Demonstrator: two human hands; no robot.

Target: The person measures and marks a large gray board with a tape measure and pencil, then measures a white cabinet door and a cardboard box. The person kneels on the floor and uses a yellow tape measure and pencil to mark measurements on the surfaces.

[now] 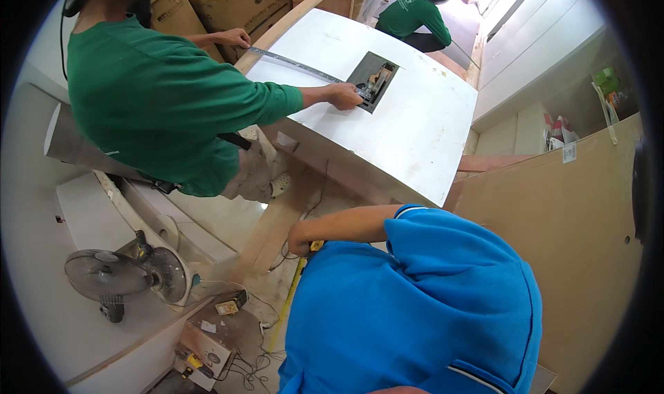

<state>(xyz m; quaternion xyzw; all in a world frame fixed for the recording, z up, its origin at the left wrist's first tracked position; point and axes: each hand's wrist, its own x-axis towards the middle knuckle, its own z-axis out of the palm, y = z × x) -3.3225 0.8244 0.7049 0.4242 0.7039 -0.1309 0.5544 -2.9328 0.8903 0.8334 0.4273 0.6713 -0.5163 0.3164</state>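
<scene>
My right hand (299,239) reaches across to the left, below the near edge of a large white panel (429,117). Its fingers are closed on a yellow and black tape measure (316,246), partly hidden by my blue shirt. A long yellow strip (291,290), apparently its blade, runs down along the floor from beside that hand. Of my left arm only a sliver shows at the lower edge; the hand is outside the picture. Across the white panel a person in a green shirt (149,89) holds a long grey ruler (294,63) beside a rectangular cut-out (367,96).
Cardboard boxes (238,6) stand behind the panel. Another person in green (408,15) squats at the far end. A large cardboard sheet (553,221) leans at right. At lower left are a fan (104,276), a yellow power tool (194,361) and tangled cables (249,373).
</scene>
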